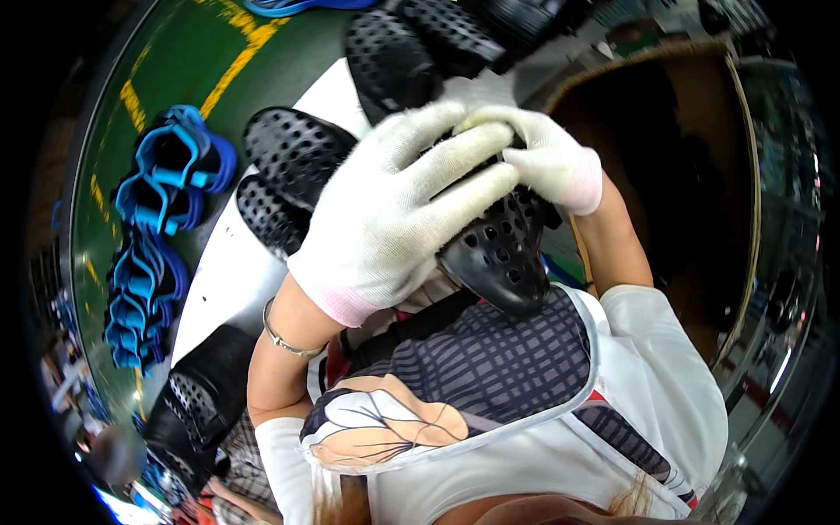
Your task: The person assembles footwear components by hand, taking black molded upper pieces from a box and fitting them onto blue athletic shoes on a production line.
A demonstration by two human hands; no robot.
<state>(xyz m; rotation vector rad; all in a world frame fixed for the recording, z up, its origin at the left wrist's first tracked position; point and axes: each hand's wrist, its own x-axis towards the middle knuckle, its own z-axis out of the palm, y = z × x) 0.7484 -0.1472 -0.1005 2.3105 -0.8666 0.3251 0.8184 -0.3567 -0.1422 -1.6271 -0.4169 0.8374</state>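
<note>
One black perforated clog was right in front of the patterned apron, toe towards the wearer! Fingers of the right hand curled around its far end, gripping it; the left hand lay across, fingers stretched, its grip impossible to tell. More black clogs sat beyond, blue shoes off left.

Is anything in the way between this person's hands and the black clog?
Nothing visible stands between, apart from the white gloves. The left hand reaches across the clog from the left, and the right hand curls over its upper part.
</note>
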